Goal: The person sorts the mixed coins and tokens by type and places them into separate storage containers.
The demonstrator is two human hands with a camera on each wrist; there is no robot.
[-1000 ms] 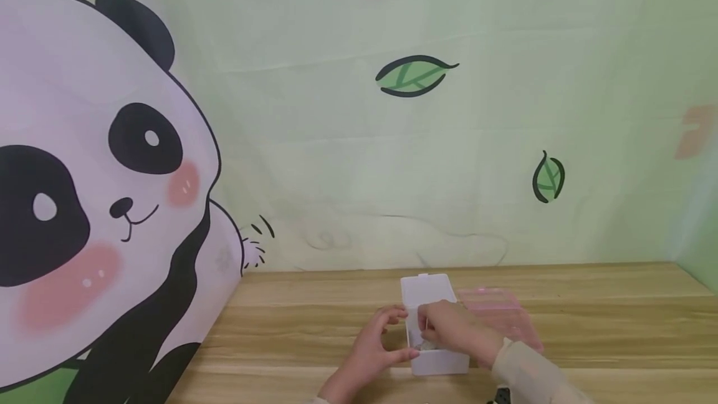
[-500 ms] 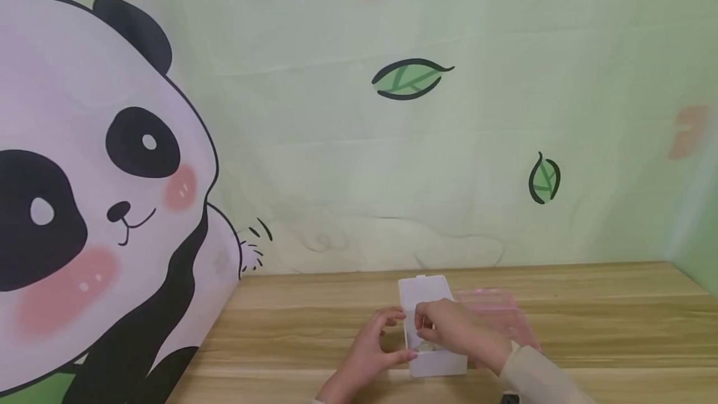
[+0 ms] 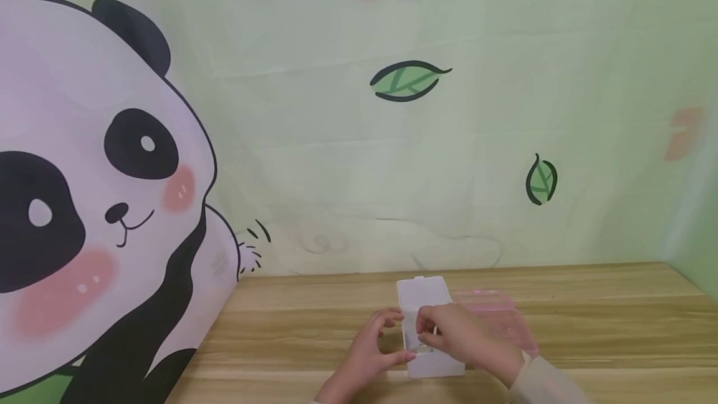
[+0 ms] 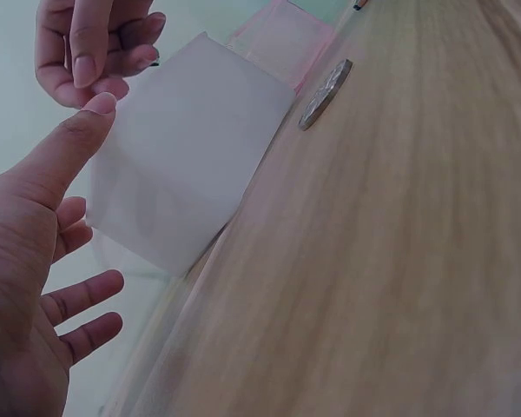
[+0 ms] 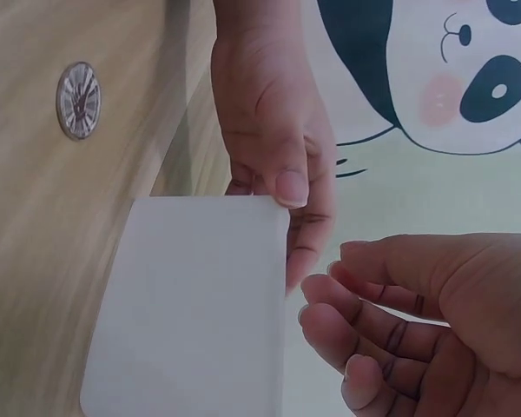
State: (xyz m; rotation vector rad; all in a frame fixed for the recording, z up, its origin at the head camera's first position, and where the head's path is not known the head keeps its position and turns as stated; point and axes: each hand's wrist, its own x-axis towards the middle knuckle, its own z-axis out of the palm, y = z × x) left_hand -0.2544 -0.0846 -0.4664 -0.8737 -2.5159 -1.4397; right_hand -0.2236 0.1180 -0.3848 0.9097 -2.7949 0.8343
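An open white box (image 3: 436,363) stands on the table, its lid (image 3: 423,292) tipped back at the far end. Small shiny pieces (image 3: 424,349) show inside near its front wall. My left hand (image 3: 373,348) holds the box's left side, thumb on the front rim and fingers farther back. Over the opening is my right hand (image 3: 457,332), thumb and fingertips drawn together. In the right wrist view the right hand (image 5: 417,321) has curled fingers close beside the white box (image 5: 191,304); I cannot tell whether something small is between the fingertips.
A see-through pink case (image 3: 507,317) lies right of the white box. A flat round disc with a silvery pattern (image 5: 78,100) lies on the wooden table (image 3: 314,310) near the box. A panda-printed cloth (image 3: 314,142) hangs behind.
My right hand has drawn slightly back from the box's inside, uncovering more of the small pieces. The left hand keeps its hold; the whole view has shifted slightly.
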